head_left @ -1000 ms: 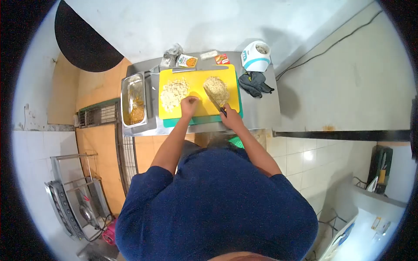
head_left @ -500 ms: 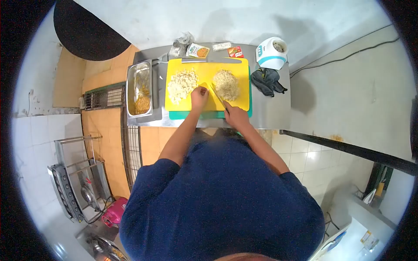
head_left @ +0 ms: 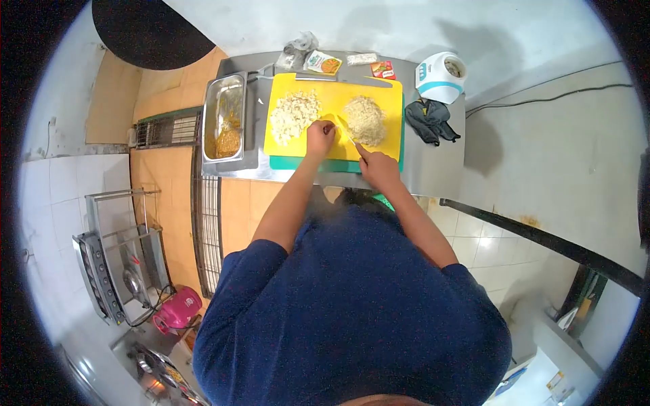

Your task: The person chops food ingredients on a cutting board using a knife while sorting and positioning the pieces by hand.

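A yellow cutting board (head_left: 332,150) lies over a green one (head_left: 284,163). On its left side is a pile of pale chopped pieces (head_left: 294,115), and on its right a finer chopped pile (head_left: 365,120). My right hand (head_left: 379,167) is closed round the handle of a knife (head_left: 350,135), whose blade points up and left between the piles. Just left of the blade, my left hand (head_left: 321,137) has its fingers pressed together by the left pile; what they hold is too small to name. A second, larger knife (head_left: 345,79) rests along the board's top edge.
Left of the boards stands a metal tray (head_left: 208,116) with orange-brown food. Behind them lie a plastic bag (head_left: 296,51), a food packet (head_left: 323,63) and a red box (head_left: 382,70). A white-blue appliance (head_left: 439,80) and a dark cloth (head_left: 431,122) are at the right.
The view has shifted, so the table appears higher and farther right. The knife in my right hand has swung away from the right pile, and its tip is now nearer my left hand.
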A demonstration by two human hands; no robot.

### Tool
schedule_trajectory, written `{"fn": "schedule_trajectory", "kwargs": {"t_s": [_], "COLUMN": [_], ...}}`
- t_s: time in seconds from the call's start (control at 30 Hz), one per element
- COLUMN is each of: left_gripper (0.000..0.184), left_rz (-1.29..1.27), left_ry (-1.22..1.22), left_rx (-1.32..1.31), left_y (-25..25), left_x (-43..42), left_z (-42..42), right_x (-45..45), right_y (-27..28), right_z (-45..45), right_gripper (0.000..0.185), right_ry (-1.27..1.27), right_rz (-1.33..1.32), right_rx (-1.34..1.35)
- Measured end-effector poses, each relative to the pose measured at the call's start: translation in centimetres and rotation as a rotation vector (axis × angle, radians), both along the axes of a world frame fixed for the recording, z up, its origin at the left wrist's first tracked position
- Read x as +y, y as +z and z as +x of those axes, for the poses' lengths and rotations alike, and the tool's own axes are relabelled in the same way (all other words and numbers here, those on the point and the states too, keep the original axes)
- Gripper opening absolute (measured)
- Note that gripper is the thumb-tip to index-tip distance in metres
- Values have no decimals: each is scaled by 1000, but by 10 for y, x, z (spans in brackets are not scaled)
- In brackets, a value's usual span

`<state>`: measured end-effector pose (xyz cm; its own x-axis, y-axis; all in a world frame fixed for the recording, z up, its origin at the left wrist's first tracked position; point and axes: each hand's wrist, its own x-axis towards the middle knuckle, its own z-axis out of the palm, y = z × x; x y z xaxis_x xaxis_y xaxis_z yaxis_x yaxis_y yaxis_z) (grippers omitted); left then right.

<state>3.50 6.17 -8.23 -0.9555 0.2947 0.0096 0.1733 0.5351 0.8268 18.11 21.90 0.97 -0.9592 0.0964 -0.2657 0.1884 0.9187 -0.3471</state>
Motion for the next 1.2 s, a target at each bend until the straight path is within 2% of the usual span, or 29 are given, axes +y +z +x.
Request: {"fn": "schedule_trajectory", "kwargs": {"t_s": [0.17, 0.27, 0.37, 0.5, 0.63, 0.73, 0.93, 1.2], "left_gripper": [14, 15, 15, 17, 14, 14, 15, 15], "left_rz": [3, -40, -9, -25, 0, 29, -4, -52], "left_ry": [-27, -54, -52, -60, -74, -39, -63, -63], "left_rx": [32, 71, 120, 4, 26, -124, 31, -10], "left_y": [-8, 8, -10, -6, -11, -12, -9, -11], "left_x": [1, 1, 0, -1, -2, -1, -1, 1], "left_z": [-4, -2, -7, -7, -8, -9, -10, -10], "right_x": [-4, -5, -4, 0, -2, -8, -9, -7], "right_y": [-15, -18, -7, -2, -11, -11, -7, -7], "right_z": [-7, -19, -26, -9, 1, -3, -11, -3], "right_gripper": [47, 47, 46, 47, 48, 48, 47, 46], "right_ry": [-12, 9, -6, -42, -32, -43, -38, -50], "right_rz": [-45, -35, -25, -22, -43, -46, -58, -88], "right_rx": [1, 55, 7, -10, -25, -24, 21, 17]}}
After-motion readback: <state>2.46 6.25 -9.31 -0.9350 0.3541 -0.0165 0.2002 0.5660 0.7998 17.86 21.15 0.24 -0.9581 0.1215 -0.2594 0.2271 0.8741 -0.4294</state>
